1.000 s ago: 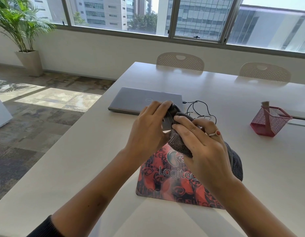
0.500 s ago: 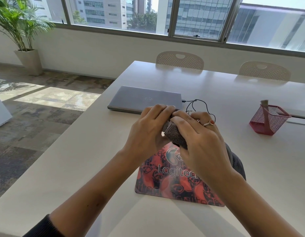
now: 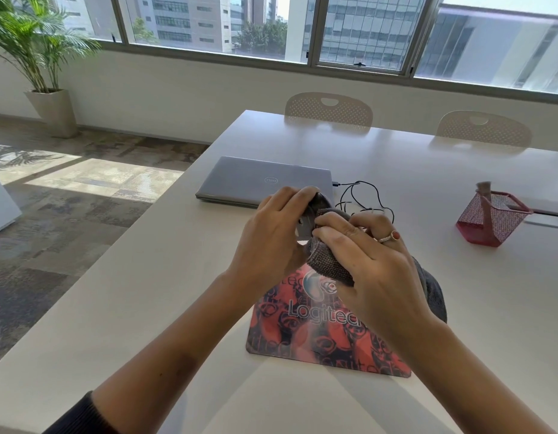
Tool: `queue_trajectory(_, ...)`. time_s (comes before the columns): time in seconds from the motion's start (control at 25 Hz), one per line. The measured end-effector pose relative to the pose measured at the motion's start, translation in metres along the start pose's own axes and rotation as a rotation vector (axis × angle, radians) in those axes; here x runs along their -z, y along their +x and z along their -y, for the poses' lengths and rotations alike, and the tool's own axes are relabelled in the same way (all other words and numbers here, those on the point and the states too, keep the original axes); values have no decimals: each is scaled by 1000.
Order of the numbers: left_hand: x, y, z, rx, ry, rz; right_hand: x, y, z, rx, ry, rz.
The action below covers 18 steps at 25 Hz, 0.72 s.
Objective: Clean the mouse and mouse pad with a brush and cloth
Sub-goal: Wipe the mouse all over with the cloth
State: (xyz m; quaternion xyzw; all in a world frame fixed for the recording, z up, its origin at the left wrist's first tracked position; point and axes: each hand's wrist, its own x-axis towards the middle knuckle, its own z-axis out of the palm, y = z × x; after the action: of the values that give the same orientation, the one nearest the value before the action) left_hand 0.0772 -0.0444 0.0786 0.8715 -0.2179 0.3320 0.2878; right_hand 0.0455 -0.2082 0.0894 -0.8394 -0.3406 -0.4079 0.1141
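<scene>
Both hands work above the glossy red-patterned mouse pad: left hand grips the smooth dark mouse, right hand presses a nubby grey cloth (knit-textured) against it.

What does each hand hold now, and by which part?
The left hand holds the mouse by its sides, lifted above the mouse pad. The right hand grips a bunched part of the cloth against it.

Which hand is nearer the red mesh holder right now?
Right. The right hand, wiping the mouse with the cloth, sits on the red mesh holder's side, still well apart from it; the left hand grips the mouse farther away.
</scene>
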Motion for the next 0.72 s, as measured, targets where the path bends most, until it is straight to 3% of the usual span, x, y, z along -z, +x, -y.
queue_trajectory(0.4,-4,-5,3,-98,170,-30,3,17,11,-223,-13,131)
queue_trajectory(0.72,-1,-3,4,-33,18,27,4,13,5,-106,-27,102)
